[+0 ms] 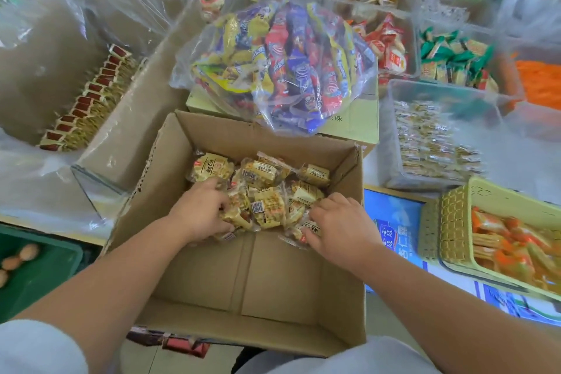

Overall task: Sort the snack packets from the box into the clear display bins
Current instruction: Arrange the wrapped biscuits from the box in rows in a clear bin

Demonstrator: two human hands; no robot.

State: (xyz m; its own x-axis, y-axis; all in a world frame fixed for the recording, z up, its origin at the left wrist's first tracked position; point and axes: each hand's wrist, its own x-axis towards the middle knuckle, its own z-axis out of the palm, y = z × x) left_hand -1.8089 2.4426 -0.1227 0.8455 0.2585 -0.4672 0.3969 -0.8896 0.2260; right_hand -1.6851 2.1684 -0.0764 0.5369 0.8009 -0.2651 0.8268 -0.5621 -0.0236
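- The left hand (202,212) is down in the box (273,279), its fingers curled into the near-left edge of the packets (267,209). It looks to grip one or two of them.
- The right hand (337,222) lies over the near-right edge of the same heap, fingers bent down onto a packet. Whether it has hold or only presses, I cannot tell.
- Both forearms reach in over the near wall, palms down and wrists fairly straight. The hands are apart, with packets between them.
- The packets lie in a loose heap in the far half of the box. The near half of its floor is bare cardboard.
- Handling, as a judgement: each packet is small and light, a puffed clear film wrap round a pale cake or biscuit. The film is likely slick and crinkly, so a bunch squeezed from the sides may squirt out. The filling probably crumbles under a hard squeeze.
- Best hold: scoop a bunch from underneath with both hands cupped, or pinch a single packet across its body rather than by a sealed end.
- A clear bin (391,136) of small sweets stands right of the box and farther off, and more bins stand beyond it.
- A bag (288,64) of mixed snacks sits on a carton (349,124) just beyond the box.
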